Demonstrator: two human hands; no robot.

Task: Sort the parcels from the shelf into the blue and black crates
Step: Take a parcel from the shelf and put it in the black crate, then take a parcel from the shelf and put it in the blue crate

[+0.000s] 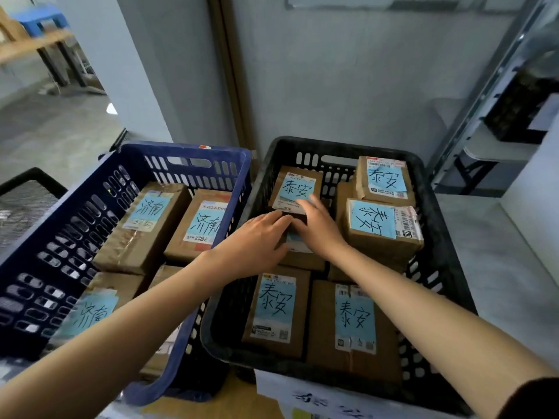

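The black crate point(447, 237) on the right holds several brown parcels with blue labels. Its neighbour on the left, the blue crate point(75, 189), holds several similar parcels with a different label. Both my hands reach into the far left part of the black crate. A small labelled parcel point(290, 184) sits raised on another parcel there. My right hand point(317, 228) holds it at its near edge, fingers on the top and thumb against the front. My left hand point(260, 240) touches that near edge with straight fingers.
A metal shelf rack point(496, 95) stands at the right with a dark crate point(520, 107) on it. A black mesh basket point(21, 201) sits left of the blue crate. A grey wall rises right behind both crates.
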